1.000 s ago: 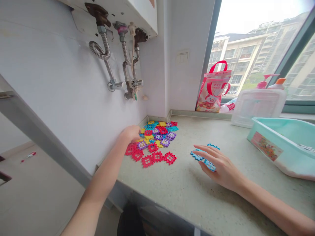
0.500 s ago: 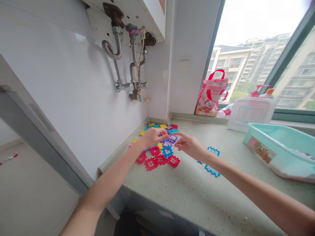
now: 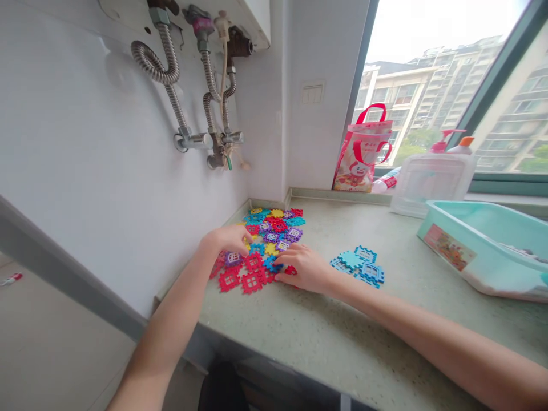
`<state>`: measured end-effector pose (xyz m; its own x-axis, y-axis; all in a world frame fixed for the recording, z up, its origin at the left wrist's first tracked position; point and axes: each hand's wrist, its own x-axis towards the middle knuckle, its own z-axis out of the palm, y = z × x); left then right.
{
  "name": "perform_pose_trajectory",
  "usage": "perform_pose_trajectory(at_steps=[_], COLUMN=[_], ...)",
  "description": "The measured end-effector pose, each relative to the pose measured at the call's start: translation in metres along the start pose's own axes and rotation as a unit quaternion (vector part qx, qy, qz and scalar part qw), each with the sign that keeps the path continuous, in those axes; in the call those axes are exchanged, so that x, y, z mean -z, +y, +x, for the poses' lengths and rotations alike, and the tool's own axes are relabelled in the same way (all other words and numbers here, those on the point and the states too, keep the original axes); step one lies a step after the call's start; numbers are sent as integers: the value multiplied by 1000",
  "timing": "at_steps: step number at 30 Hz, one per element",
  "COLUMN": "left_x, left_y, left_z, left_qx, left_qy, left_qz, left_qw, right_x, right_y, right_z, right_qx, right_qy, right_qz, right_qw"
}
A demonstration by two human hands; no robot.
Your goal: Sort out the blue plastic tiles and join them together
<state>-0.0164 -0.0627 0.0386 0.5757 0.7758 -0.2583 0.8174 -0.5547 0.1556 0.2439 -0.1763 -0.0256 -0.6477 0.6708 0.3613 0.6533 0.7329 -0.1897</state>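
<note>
The left hand (image 3: 229, 238) lies curled, palm down, on the pile (image 3: 268, 240) of flat, notched plastic tiles by the wall; its grip is hidden. The right hand (image 3: 302, 267), fingers bent, pinches a blue tile (image 3: 273, 264) at the pile's near edge. Blue tiles (image 3: 359, 266) lie apart on the speckled counter (image 3: 325, 337). A tub (image 3: 483, 251) is cut off.

Bright daylight comes in through the window (image 3: 432, 91) on the right. The sky there is so bright that it looks plain white. The white wall (image 3: 85, 148) is evenly lit and shows a soft shine. The arms lay only faint shadows on the desk (image 3: 325, 337). The picture bends at its edges, so straight lines lean. Most things look sharp.
</note>
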Motion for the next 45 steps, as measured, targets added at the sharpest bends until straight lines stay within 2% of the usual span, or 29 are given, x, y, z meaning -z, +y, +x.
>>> perform_pose_trajectory(at_steps=[2,5,8,10,15,18,20,23,25,27,30,32,34,36,38,43,45], left_x=[-1,-2,-2,-3,-9,-12,-13,-14,-15,-15,-13,-13,-16,-20,-26,-34,-35], left_y=[-2,-2,-2,1,17,25,24,18,15,14,17,24,34,43,49,38,31], left_z=[2,4,5,5,8,9,11,17,21,23,21,19,20,24,29,40,42], left_qx=[-1,-3,-9,-5,18,17,12,-6,-14,-5,-10,-55,-126,-187,-209,-175,-171], left_qy=[19,38,16,21,81,77,63,60,74,97,153,199,226,228,230,249,238], left_qz=[2,-1,-29,-30,14,16,12,8,17,20,-12,-46,-88,-115,-102,-6,11], left_qw=[1000,999,999,999,996,997,998,998,997,995,988,977,962,949,945,952,956], right_x=[-5,3,15,18,8,3,7,25,45,65,89,98,102,104,102,83,67], right_y=[-1,-1,-3,-4,-4,-2,0,5,14,29,56,70,78,80,80,76,73], right_z=[0,0,-1,-1,-4,-3,-1,1,-1,-8,-22,-29,-30,-28,-24,-21,-20], right_qx=[-20,-35,-15,5,22,15,1,-19,-44,-102,-226,-279,-298,-296,-282,-222,-188], right_qy=[6,-19,-48,-43,-23,-41,-47,-26,-8,-33,-171,-226,-217,-182,-166,-235,-192], right_qz=[-6,-46,-86,-95,-51,-16,-9,-28,-59,-93,-120,-126,-133,-138,-131,-71,-73], right_qw=[1000,998,995,995,998,999,999,999,997,990,951,925,920,928,936,943,961])
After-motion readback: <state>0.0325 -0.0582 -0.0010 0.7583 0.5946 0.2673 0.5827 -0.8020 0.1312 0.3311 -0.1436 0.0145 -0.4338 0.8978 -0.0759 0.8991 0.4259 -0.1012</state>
